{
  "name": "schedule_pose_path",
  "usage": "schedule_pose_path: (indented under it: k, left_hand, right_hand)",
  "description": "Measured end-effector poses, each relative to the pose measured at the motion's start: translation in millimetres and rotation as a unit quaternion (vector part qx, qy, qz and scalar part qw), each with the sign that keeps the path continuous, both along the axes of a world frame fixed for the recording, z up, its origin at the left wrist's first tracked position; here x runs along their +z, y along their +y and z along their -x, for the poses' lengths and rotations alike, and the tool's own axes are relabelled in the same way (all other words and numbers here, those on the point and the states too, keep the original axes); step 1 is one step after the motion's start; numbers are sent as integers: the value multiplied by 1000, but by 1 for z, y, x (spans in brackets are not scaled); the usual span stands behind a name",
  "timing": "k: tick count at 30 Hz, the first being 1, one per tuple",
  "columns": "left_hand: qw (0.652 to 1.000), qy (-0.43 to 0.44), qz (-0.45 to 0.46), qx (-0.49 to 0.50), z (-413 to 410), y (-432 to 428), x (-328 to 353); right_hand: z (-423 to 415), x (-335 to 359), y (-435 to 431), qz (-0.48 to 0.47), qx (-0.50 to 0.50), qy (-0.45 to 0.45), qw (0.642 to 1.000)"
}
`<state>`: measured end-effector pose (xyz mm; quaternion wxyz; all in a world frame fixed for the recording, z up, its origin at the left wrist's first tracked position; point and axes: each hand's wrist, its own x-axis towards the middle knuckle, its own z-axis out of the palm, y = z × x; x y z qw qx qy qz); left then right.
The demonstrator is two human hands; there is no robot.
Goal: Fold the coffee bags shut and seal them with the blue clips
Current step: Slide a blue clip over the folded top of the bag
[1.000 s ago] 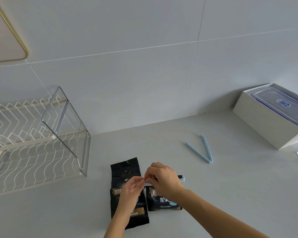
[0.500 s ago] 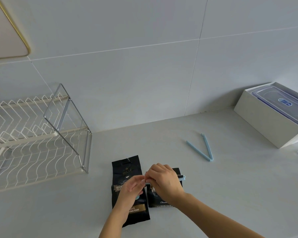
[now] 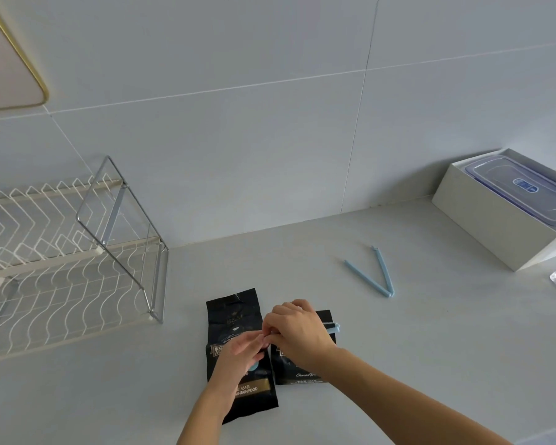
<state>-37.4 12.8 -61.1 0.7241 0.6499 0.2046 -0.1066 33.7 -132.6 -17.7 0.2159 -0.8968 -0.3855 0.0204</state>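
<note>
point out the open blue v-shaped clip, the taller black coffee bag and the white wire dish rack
open blue v-shaped plastic clip (image 3: 384,276), head view, on its right-hand bar
taller black foil coffee bag (image 3: 233,311), head view, on its unfolded upper part
white wire dish rack (image 3: 45,284), head view, on its wavy lower grid

Open bench (image 3: 430,348) lies right of the bags (image 3: 235,316). The rack (image 3: 77,277) walls off the left. A box (image 3: 482,226) and an open clip (image 3: 382,274) sit far right.

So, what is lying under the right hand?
Under the right hand lies the shorter coffee bag, with a blue clip poking out across its top. Its fold and most of the clip are covered.
</note>
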Motion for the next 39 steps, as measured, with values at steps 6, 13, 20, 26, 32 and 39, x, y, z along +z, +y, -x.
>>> schedule_pose_path:
  k: [6, 13, 20, 26, 32, 39]
  left_hand:
    - [999, -14, -39, 0, -3, -6, 2]
    - [999, 17, -38, -7, -7, 1, -2]
    - [999, 9, -46, -5, -3, -4, 1]
    - [999, 13, -49, -11, -2, -2, 0]
    - [998, 6, -50, -29, -2, 0, -2]
    - [993, -27, -90, -67, -5, -5, 3]
  right_hand:
    - [1, -7, -10, -43, 20, -71, 996]
    - [-1, -1, -11, -67, 36, -11, 997]
    - [-4, -8, -12, -19, 29, 20, 999]
    - [-2, -12, -11, -45, 14, 13, 999]
    - [3, -14, -14, -73, -2, 2, 997]
    - [9, -17, -18, -122, -53, 24, 991]
